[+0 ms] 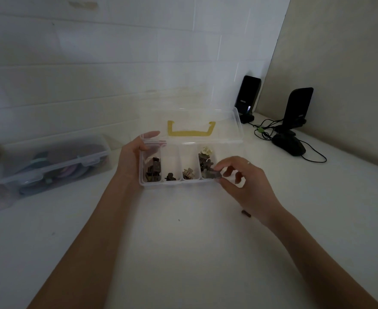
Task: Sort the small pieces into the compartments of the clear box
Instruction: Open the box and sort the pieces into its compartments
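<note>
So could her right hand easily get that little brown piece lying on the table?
Probably yes: the brown piece lies in the open beside the right hand, though its fingers currently pinch a grey piece.

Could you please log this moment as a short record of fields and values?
box: clear box, lid open, four compartments in a row
left hand: left hand grips the box's left end
right hand: right hand pinches a grey piece at the rightmost compartment's front edge
stray: small brown piece on the table
background: closed storage box, two speakers
</note>
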`<state>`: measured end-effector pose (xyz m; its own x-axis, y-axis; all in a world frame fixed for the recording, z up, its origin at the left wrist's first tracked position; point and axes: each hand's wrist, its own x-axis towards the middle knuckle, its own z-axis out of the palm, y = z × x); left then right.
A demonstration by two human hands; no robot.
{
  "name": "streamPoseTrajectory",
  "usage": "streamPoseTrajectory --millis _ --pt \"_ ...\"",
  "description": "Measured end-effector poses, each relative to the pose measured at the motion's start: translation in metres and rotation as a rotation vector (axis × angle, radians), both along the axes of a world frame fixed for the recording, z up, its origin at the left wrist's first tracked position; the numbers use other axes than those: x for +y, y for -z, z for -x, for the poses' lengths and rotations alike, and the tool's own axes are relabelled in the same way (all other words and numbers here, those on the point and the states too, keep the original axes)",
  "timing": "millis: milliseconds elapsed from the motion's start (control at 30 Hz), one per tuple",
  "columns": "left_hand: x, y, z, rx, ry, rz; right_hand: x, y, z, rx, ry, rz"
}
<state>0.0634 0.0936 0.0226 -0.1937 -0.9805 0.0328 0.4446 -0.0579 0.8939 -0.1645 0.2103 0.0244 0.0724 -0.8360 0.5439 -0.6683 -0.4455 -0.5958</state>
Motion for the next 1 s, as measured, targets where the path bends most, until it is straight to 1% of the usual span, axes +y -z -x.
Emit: streamPoseTrajectory --millis 267,367,500,667,833,1000 --pt "0.0 -0.002 0.0 -0.022 0.021 0.048 -0.005 -0.001 0.023 -0.061 0.177 0.063" --pt "-0.002 -0.001 0.0 0.013 0.042 0.055 -0.005 -0.002 0.021 -0.058 0.157 0.068" --pt "-0.002 -0.001 0.001 0.059 0.094 0.068 -0.007 -0.003 0.009 0.015 0.098 0.064" --pt "-0.003 0.0 0.001 0.075 0.111 0.077 -0.01 -0.007 0.004 0.014 0.083 0.067" --pt "-0.001 -0.001 0.002 0.111 0.137 0.071 -0.01 -0.009 0.017 -0.009 0.149 0.124" --pt "-0.001 -0.002 0.002 0.075 0.075 0.065 -0.006 0.0 0.041 -0.071 0.228 0.081"
